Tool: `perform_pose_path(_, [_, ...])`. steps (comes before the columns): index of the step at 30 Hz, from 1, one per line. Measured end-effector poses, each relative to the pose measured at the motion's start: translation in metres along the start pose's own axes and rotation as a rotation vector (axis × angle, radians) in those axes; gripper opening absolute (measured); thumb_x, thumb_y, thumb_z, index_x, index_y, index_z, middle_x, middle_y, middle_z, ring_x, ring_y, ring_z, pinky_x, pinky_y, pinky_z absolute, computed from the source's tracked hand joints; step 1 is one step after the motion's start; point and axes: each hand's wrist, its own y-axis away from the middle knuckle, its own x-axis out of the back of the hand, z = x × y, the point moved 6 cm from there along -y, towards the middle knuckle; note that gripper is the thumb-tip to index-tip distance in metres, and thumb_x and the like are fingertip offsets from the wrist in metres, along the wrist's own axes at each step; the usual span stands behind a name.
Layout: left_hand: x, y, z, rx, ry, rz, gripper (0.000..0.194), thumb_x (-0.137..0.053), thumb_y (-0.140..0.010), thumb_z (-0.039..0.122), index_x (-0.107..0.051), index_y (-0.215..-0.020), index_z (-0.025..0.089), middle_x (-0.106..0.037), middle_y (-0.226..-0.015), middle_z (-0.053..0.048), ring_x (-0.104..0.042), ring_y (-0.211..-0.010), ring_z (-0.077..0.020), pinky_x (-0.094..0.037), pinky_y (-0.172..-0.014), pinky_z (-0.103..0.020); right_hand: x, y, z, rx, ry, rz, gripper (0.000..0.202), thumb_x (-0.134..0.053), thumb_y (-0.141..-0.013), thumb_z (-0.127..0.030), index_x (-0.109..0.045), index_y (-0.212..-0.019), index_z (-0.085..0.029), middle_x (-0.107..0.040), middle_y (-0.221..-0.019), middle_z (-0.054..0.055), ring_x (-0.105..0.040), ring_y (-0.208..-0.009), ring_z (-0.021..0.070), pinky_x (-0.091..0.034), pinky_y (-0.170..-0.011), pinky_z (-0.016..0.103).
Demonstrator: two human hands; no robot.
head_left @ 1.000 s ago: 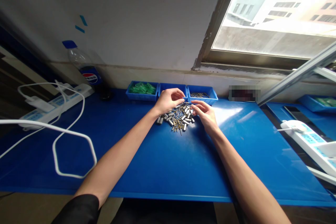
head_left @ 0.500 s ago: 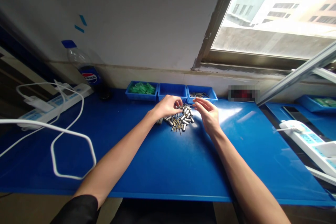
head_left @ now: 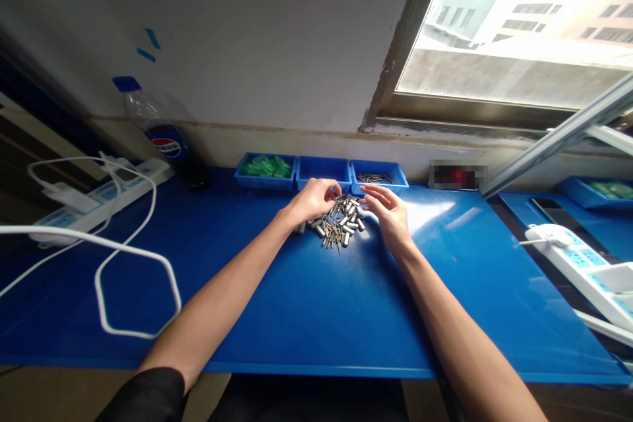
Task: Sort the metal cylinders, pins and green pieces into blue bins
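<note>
A pile of small metal parts (head_left: pixel 349 219), grey cylinders mixed with thin brass-coloured and dark pins, lies on the blue table. My left hand (head_left: pixel 316 199) is at the pile's upper left edge, fingers curled down and closed; whatever is between the fingertips is hidden. To the right of the pile, my right hand (head_left: pixel 388 210) hovers with fingers bent and a little apart, and nothing shows in it. Just behind both hands stand three blue bins: a left bin with green pieces (head_left: pixel 267 166), a middle bin (head_left: pixel 324 161), and a right bin holding thin dark pins (head_left: pixel 374 179).
A cola bottle (head_left: pixel 165 142) stands at the back left near a white power strip (head_left: pixel 106 198). A looped white cable (head_left: pixel 168 264) lies across the left side of the table (head_left: pixel 306 316). Another power strip (head_left: pixel 583 257) and a metal frame bar (head_left: pixel 548 138) are at right.
My right hand's fingers have spread slightly apart. My left hand's fingertips have shifted a little at the pile. The whole view has moved slightly.
</note>
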Motion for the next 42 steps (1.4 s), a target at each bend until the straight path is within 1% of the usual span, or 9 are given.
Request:
perform_pose_path(7, [0.014, -0.002, 0.016, -0.019, 0.199, 0.111, 0.028, -0.070, -0.081, 0.013, -0.076, -0.108, 0.017, -0.080, -0.089, -0.004, -0.077, -0.084, -0.0185, -0.061, -0.083, -0.029, -0.003, 0.000, -0.001, 0.008, 0.040, -0.055, 0.040, -0.083, -0.082, -0.049, -0.076, -0.114, -0.025, -0.081, -0.109, 0.008, -0.075, -0.088, 0.0226, -0.058, -0.082, 0.039])
perform_pose_path(14, [0.013, -0.003, 0.021, -0.003, 0.486, 0.064, 0.034, -0.079, -0.078, 0.014, -0.073, -0.112, 0.013, -0.079, -0.094, -0.008, -0.078, -0.092, -0.0193, -0.063, -0.089, -0.032, -0.015, 0.006, -0.002, -0.046, 0.048, -0.161, 0.045, -0.086, -0.080, -0.053, -0.077, -0.114, -0.025, -0.081, -0.094, 0.005, -0.074, -0.085, 0.0228, -0.058, -0.081, 0.038])
perform_pose_path(20, [0.010, -0.002, 0.025, -0.016, 0.531, 0.026, 0.035, -0.082, -0.078, 0.015, -0.073, -0.111, 0.013, -0.079, -0.095, -0.008, -0.078, -0.094, -0.0190, -0.062, -0.093, -0.033, -0.014, 0.005, 0.004, -0.094, -0.094, -0.180, 0.036, -0.091, -0.076, -0.048, -0.081, -0.102, -0.026, -0.081, -0.092, 0.004, -0.073, -0.081, 0.0206, -0.058, -0.084, 0.038])
perform_pose_path(25, [0.008, -0.001, 0.020, -0.010, 0.348, 0.040, 0.031, -0.077, -0.080, 0.019, -0.075, -0.111, 0.016, -0.080, -0.092, -0.006, -0.078, -0.089, -0.0195, -0.061, -0.087, -0.031, -0.009, 0.001, 0.007, -0.100, -0.108, -0.096, 0.033, -0.090, -0.077, -0.047, -0.082, -0.100, -0.025, -0.082, -0.093, 0.005, -0.075, -0.083, 0.0225, -0.060, -0.090, 0.043])
perform_pose_path(28, [0.007, 0.000, 0.012, 0.016, 0.083, 0.039, 0.026, -0.076, -0.079, 0.020, -0.077, -0.104, 0.018, -0.078, -0.085, -0.004, -0.074, -0.078, -0.0185, -0.059, -0.077, -0.029, -0.004, -0.001, 0.003, -0.055, -0.101, -0.042, 0.037, -0.087, -0.079, -0.046, -0.081, -0.109, -0.027, -0.081, -0.118, 0.008, -0.077, -0.098, 0.0257, -0.061, -0.094, 0.044])
perform_pose_path(30, [0.002, 0.002, 0.007, 0.033, -0.041, -0.022, 0.028, -0.077, -0.074, 0.019, -0.078, -0.103, 0.018, -0.077, -0.083, -0.004, -0.072, -0.076, -0.0193, -0.056, -0.072, -0.028, -0.001, -0.002, 0.001, -0.043, -0.099, -0.027, 0.044, -0.087, -0.079, -0.044, -0.078, -0.119, -0.028, -0.074, -0.137, 0.010, -0.076, -0.110, 0.0286, -0.061, -0.096, 0.045])
perform_pose_path(32, [-0.005, 0.004, 0.002, 0.051, -0.104, -0.086, 0.032, -0.078, -0.071, 0.017, -0.079, -0.103, 0.018, -0.076, -0.081, -0.003, -0.071, -0.075, -0.0203, -0.054, -0.069, -0.028, 0.000, -0.002, 0.000, -0.051, -0.104, -0.017, 0.050, -0.087, -0.077, -0.042, -0.075, -0.124, -0.030, -0.070, -0.144, 0.010, -0.075, -0.115, 0.0304, -0.062, -0.096, 0.045])
perform_pose_path(37, [-0.014, 0.005, -0.001, 0.058, -0.118, -0.104, 0.039, -0.067, -0.068, 0.006, -0.080, -0.103, 0.018, -0.075, -0.077, -0.003, -0.069, -0.069, -0.0187, -0.051, -0.063, -0.025, 0.000, -0.001, 0.001, -0.054, -0.090, -0.027, 0.043, -0.086, -0.078, -0.042, -0.076, -0.119, -0.029, -0.072, -0.140, 0.009, -0.077, -0.105, 0.0277, -0.063, -0.091, 0.043])
perform_pose_path(42, [-0.012, 0.003, 0.000, 0.047, -0.044, -0.055, 0.040, -0.066, -0.067, 0.005, -0.079, -0.103, 0.016, -0.076, -0.079, -0.003, -0.071, -0.070, -0.0181, -0.053, -0.063, -0.024, -0.002, -0.001, 0.002, -0.057, -0.083, -0.044, 0.037, -0.085, -0.079, -0.042, -0.078, -0.112, -0.027, -0.075, -0.131, 0.008, -0.076, -0.095, 0.0232, -0.062, -0.083, 0.038])
